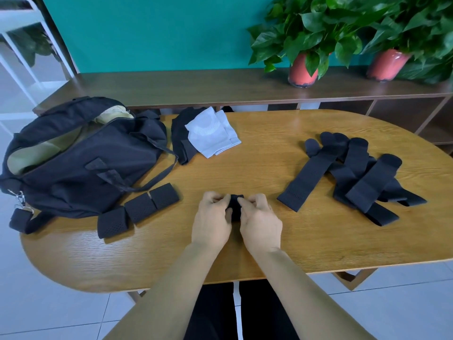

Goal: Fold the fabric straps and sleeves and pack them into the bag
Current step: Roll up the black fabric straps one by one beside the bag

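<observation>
Left hand (212, 220) and right hand (259, 222) both keep a pinching grip on 1 folded strap (235, 207); they should press edges flush before release.

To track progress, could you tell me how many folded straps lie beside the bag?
3, in a row before the bag: left strap, middle strap, right strap. A similar piece at the bag's left end may be its strap pad. The bag may hide more.
</observation>
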